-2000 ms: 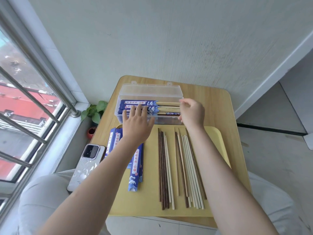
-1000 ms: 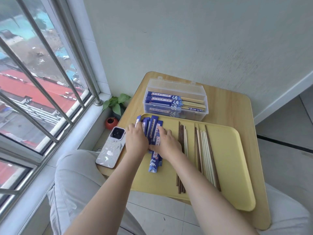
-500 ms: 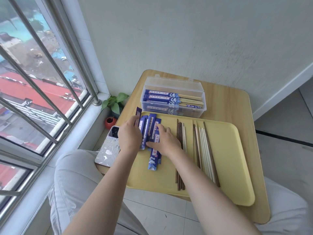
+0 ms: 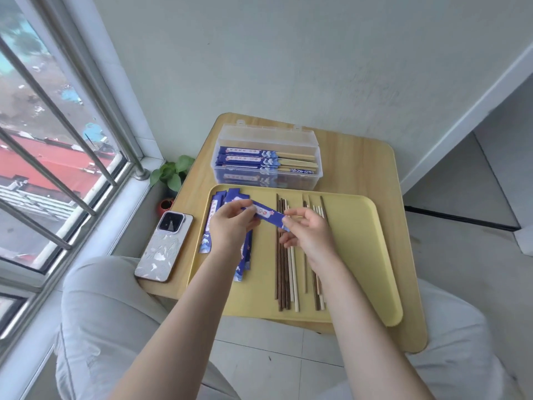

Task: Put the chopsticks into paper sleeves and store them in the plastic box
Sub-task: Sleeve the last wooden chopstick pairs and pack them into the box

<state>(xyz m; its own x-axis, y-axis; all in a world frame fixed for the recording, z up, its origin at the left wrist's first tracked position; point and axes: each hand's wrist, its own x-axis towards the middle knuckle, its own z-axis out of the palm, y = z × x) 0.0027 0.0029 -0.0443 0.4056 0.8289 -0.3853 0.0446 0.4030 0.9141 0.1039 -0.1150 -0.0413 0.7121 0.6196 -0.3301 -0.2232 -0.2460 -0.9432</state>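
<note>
Seated close, knees in pale trousers [image 4: 95, 327] under the near edge of the wooden worktop [image 4: 383, 174]. Yellow tray [image 4: 357, 255] overhanging that near edge, its right half bare, with open room there beside the loose chopsticks [image 4: 284, 272], which lie lengthwise in two bunches, dark and pale mixed. Left of the tray, a phone [image 4: 164, 246] flat on the worktop, just beside the tray rim and near the window side. Raised now above the tray, one blue paper sleeve [image 4: 268, 216], slanting down to the right; half a second ago both hands were still down on the sleeve stack, sorting through it. Left hand [image 4: 230, 226] pinching the sleeve's upper left end between thumb and fingers, wrist bent inward; right hand [image 4: 307, 232] pinching the lower right end, remaining fingers loosely curled over the chopstick bunches. Beneath the left hand, the rest of the sleeve stack [image 4: 212, 223] fanned along the tray's left edge. Farther back, touching or just beside the tray's far rim, the clear plastic box [image 4: 288, 137], lid open, holding sleeved chopsticks [image 4: 259, 160] laid crosswise, bare ends pointing right. Beyond the worktop's left corner, a small potted plant [image 4: 173, 173] by the window sill; wall close behind the box.
</note>
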